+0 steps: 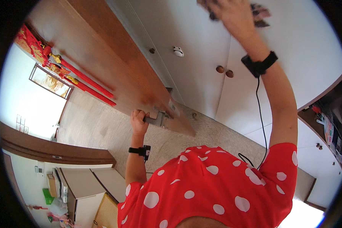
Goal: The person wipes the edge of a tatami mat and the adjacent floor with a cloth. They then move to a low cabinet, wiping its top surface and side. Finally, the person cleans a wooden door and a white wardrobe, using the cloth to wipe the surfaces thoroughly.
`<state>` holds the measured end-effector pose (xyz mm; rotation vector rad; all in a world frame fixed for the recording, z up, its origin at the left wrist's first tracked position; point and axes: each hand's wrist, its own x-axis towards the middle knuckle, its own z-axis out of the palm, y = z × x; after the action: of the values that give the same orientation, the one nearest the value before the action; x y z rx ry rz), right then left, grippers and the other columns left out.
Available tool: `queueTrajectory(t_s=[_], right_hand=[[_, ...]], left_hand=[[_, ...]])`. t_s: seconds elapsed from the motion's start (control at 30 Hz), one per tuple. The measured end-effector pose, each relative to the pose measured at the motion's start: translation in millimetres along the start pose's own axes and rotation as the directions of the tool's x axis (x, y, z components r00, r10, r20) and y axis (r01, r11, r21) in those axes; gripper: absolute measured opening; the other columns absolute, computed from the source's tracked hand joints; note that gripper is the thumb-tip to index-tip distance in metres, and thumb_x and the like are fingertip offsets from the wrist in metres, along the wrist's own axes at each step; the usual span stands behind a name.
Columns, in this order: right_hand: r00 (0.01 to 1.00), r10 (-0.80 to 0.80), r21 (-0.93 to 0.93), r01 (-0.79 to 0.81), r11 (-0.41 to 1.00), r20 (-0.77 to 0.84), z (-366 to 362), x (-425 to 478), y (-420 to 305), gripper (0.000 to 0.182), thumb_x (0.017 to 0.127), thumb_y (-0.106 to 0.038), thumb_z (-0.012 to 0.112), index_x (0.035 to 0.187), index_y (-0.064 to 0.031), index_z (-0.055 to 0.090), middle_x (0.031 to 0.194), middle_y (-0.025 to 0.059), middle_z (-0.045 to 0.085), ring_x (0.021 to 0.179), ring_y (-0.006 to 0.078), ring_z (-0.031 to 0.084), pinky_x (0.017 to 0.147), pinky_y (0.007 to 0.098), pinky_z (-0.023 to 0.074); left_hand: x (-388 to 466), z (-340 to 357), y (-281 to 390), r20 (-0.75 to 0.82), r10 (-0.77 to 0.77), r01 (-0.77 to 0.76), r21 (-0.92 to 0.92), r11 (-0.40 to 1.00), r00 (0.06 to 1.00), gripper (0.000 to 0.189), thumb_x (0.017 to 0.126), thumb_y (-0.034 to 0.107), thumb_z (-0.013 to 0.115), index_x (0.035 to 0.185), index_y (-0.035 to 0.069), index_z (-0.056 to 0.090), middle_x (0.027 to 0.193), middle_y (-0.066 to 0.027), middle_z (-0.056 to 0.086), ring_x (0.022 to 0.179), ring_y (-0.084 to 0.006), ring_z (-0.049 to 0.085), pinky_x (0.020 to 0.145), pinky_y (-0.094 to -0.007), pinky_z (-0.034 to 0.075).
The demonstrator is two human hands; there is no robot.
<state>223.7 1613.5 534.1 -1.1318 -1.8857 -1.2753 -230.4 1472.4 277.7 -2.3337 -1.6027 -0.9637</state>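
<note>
My left hand is closed around the grey metal lever handle of a brown wooden door, which stands ajar. My right hand is raised at the top of the view, blurred and partly cut off by the frame. Around it shows a dark and pinkish thing, in front of a white cabinet door. Blur hides whether my fingers hold this thing or only pass over it. Each wrist wears a black strap; a cable hangs from the right strap.
Red tasselled ornaments hang on the wooden door. Round brown knobs and a panda-like ornament sit on the white cabinets. An open shelf with assorted items is at right. A low cabinet with bags and boxes stands lower left.
</note>
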Motion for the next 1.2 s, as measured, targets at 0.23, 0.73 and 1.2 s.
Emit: queueTrajectory(t_s=[0.23, 0.73, 1.2], right_hand=[[0.873, -0.275, 0.335, 0.139, 0.932, 0.402, 87, -117, -49, 0.023, 0.078, -0.018, 0.062, 0.099, -0.0113, 0.070, 0.113, 0.0014, 0.057, 0.100, 0.0223, 0.052, 0.078, 0.0382, 0.0437], [0.977, 0.162, -0.098, -0.176, 0.979, -0.138, 84, 43, 50, 0.036, 0.082, -0.017, 0.058, 0.117, -0.0241, 0.064, 0.129, -0.0030, 0.057, 0.099, 0.0257, 0.057, 0.075, 0.0415, 0.0503], [0.963, -0.205, 0.098, 0.191, 0.977, 0.172, 212, -41, -64, 0.031, 0.080, -0.021, 0.060, 0.109, -0.0157, 0.069, 0.120, 0.0032, 0.059, 0.097, 0.0241, 0.054, 0.070, 0.0401, 0.0459]], left_hand=[[-7, -3, 1, 0.048, -0.079, 0.082, -0.054, 0.995, 0.996, 0.023, 0.071, 0.003, 0.073, 0.069, 0.005, 0.050, 0.081, -0.0130, 0.056, 0.078, -0.0357, 0.054, 0.069, -0.0447, 0.044], [-66, -21, -10, 0.193, -0.705, 0.573, -0.740, 0.352, 0.682, 0.008, 0.080, 0.001, 0.062, 0.082, 0.008, 0.063, 0.087, -0.0069, 0.061, 0.076, -0.0210, 0.055, 0.065, -0.0326, 0.046], [-155, -10, -87, 0.227, -0.645, 0.482, -0.840, 0.249, 0.729, 0.053, 0.099, 0.040, 0.052, 0.141, 0.008, 0.041, 0.132, -0.0044, 0.054, 0.113, -0.0229, 0.055, 0.090, -0.0372, 0.050]])
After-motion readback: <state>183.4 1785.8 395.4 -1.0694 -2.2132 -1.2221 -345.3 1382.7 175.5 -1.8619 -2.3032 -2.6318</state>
